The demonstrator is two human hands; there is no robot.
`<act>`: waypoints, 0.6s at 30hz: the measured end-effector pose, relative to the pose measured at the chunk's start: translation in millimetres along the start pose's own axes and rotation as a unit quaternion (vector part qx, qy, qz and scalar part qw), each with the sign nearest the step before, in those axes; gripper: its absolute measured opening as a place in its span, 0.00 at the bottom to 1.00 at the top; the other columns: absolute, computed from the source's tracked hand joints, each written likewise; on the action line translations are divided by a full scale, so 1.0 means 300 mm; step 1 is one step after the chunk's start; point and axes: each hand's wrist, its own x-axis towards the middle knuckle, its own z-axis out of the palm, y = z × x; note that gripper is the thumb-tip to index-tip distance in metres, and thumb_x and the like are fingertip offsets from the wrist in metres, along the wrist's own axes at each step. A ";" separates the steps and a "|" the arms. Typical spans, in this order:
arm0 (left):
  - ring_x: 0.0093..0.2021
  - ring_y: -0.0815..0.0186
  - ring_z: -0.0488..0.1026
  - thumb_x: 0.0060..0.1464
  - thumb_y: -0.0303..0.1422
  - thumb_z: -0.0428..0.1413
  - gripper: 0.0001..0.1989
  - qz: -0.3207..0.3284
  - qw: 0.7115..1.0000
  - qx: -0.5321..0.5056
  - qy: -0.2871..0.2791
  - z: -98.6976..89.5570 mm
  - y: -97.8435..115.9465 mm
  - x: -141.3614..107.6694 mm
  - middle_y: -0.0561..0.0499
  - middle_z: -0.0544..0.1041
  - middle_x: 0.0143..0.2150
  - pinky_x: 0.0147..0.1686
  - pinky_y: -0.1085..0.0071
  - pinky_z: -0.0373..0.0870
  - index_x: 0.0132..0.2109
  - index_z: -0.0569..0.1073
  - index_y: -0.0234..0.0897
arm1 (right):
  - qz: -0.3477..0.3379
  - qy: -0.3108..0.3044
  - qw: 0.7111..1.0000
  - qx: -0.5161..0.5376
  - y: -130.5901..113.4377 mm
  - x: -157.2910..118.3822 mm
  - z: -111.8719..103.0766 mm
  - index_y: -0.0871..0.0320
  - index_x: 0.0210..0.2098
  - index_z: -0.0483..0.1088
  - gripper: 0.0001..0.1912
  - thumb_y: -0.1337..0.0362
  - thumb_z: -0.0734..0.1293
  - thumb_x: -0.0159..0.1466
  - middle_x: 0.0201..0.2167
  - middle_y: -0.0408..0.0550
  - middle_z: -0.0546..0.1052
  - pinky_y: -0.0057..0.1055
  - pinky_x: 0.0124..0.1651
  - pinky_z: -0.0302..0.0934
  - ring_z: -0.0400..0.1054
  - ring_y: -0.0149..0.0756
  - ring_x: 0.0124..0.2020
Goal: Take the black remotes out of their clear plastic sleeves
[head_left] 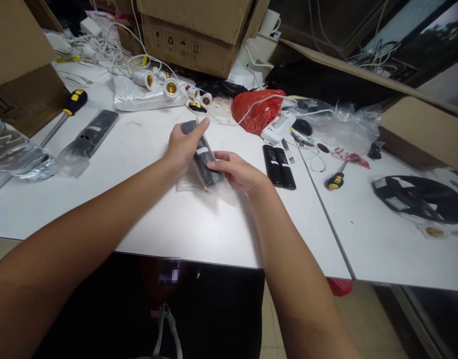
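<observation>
on the worktop (154,219), the dark bar (202,152) in its clear sleeve (223,192) is held up at the centre, tilted, its upper end leaning towards 11 o'clock. the left hand (182,144) has its grip closed round the upper end, thumb along the edge; the right hand (236,169) pinches the lower part, thumb on top, its other fingers partly hidden. taking the bar as the middle of the dial, two black bars (279,167) lie side by side at 3 o'clock, and beyond them, a little past 3, come a yellow-and-black screwdriver (335,180) and a big black reel (419,198). at 2 o'clock a red bag (256,110) is bunched up, a white cable running over it, with a white power strip (277,128) against its right side. a cardboard box (191,40) blocks the back at 12, with white lamp sockets (171,88) in front of it around 11 and a tangle of white cables (109,50) behind them. towards 10 lie a wrapped dark bar (97,129) and a long screwdriver (76,102), hemmed in by another carton (23,75). clear plastic (17,149) crowds the edge at 9.
</observation>
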 end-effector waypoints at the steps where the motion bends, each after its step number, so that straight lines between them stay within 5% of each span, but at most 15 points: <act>1: 0.34 0.61 0.76 0.61 0.46 0.68 0.18 -0.012 1.000 -0.008 -0.012 -0.005 -0.003 0.004 0.50 0.73 0.32 0.29 0.71 0.73 0.38 0.70 0.41 | 0.001 -0.001 1.000 -0.004 0.008 0.003 -0.003 0.55 0.32 0.73 0.14 0.58 0.80 0.55 0.25 0.42 0.73 0.29 0.29 0.64 0.69 0.34 0.27; 5: 0.30 0.60 0.75 0.66 0.49 0.61 0.18 -0.048 0.997 -0.035 -0.044 -0.030 0.017 0.035 0.49 0.74 0.32 0.26 0.69 0.72 0.37 0.71 0.40 | -0.006 0.011 1.000 0.024 0.026 0.017 -0.024 0.56 0.35 0.75 0.07 0.65 0.74 0.56 0.29 0.44 0.75 0.29 0.31 0.67 0.69 0.34 0.29; 13: 0.25 0.66 0.71 0.69 0.43 0.60 0.17 -0.013 0.999 -0.027 -0.045 -0.038 0.021 0.041 0.48 0.74 0.30 0.22 0.73 0.65 0.34 0.72 0.37 | 0.001 -0.016 0.995 0.098 0.033 0.017 -0.059 0.56 0.39 0.68 0.08 0.64 0.68 0.60 0.28 0.41 0.71 0.34 0.31 0.69 0.72 0.36 0.24; 18: 0.18 0.70 0.64 0.68 0.43 0.61 0.21 0.023 1.000 -0.008 -0.005 -0.040 0.017 0.051 0.54 0.65 0.21 0.16 0.76 0.57 0.29 0.68 0.39 | -0.013 -0.078 0.989 0.128 0.033 0.003 -0.059 0.57 0.47 0.67 0.20 0.58 0.75 0.60 0.34 0.46 0.78 0.32 0.31 0.71 0.76 0.36 0.28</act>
